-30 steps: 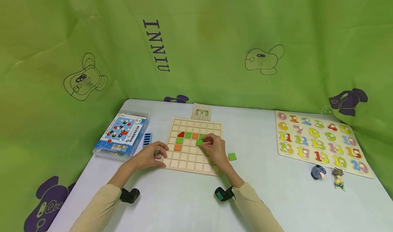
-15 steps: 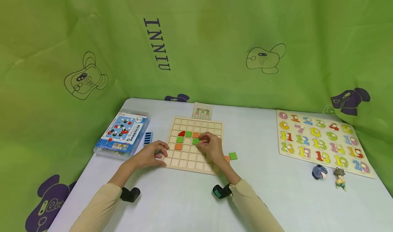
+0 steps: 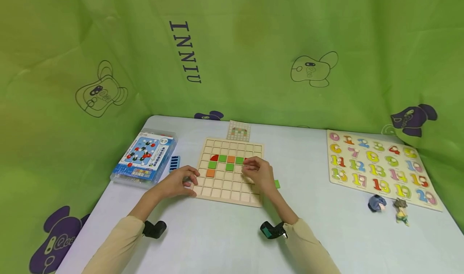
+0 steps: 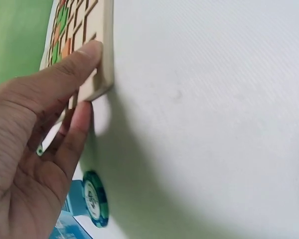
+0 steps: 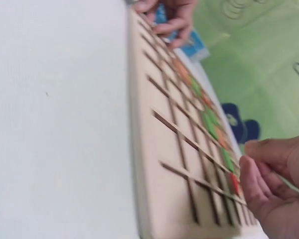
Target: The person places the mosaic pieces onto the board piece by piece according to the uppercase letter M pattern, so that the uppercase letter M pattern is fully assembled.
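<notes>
A square wooden grid board lies on the table. Set in its cells are green tiles, orange tiles and a red rounded tile. My left hand grips the board's near left corner, thumb on top and fingers at the side in the left wrist view. Over the board's right part is my right hand, its thumb and index finger slightly apart with nothing seen between them. Its fingertips are right by another red tile, which the right wrist view shows in the board.
A printed pattern card lies behind the board. At left are a boxed molecule set and a blue striped object. A loose green tile shows beside my right wrist. Further right are a number puzzle and two figurines.
My right hand has set down and released a green tile in the board, below the top row, then moved right. The top row's right end has come into view. My left hand has stayed.
</notes>
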Available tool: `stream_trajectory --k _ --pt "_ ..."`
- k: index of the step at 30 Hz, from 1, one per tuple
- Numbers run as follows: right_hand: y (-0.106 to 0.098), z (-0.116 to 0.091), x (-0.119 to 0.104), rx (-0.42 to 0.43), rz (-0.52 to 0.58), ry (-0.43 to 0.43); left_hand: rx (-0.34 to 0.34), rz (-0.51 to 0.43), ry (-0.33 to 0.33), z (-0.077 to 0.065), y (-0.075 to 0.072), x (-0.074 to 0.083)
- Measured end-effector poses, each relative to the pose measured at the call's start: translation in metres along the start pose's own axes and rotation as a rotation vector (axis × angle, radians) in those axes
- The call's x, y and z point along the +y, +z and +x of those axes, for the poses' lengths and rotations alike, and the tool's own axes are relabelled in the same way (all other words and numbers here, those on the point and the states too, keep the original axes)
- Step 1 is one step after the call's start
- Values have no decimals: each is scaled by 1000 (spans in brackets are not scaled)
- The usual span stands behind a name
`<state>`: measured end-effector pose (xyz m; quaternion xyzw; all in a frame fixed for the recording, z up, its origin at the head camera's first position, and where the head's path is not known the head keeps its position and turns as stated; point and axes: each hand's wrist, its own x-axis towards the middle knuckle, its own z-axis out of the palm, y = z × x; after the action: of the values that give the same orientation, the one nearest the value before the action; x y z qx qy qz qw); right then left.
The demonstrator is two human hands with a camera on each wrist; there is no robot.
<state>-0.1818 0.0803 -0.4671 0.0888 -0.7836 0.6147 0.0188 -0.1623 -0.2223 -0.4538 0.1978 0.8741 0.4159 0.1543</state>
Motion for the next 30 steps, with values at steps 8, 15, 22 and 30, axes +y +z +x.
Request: stream_trajectory --k 8,15,22,30 --pt "-54 -15 0 -63 -57 68 12 17 -24 1 0 3" --pt "-97 -33 9 -187 -104 78 16 12 -25 0 0 4" --pt "-116 -39 23 -293 -228 34 7 9 -17 0 -1 5" --pt "-112 -36 38 -241 -333 -73 4 -1 -29 2 0 3"
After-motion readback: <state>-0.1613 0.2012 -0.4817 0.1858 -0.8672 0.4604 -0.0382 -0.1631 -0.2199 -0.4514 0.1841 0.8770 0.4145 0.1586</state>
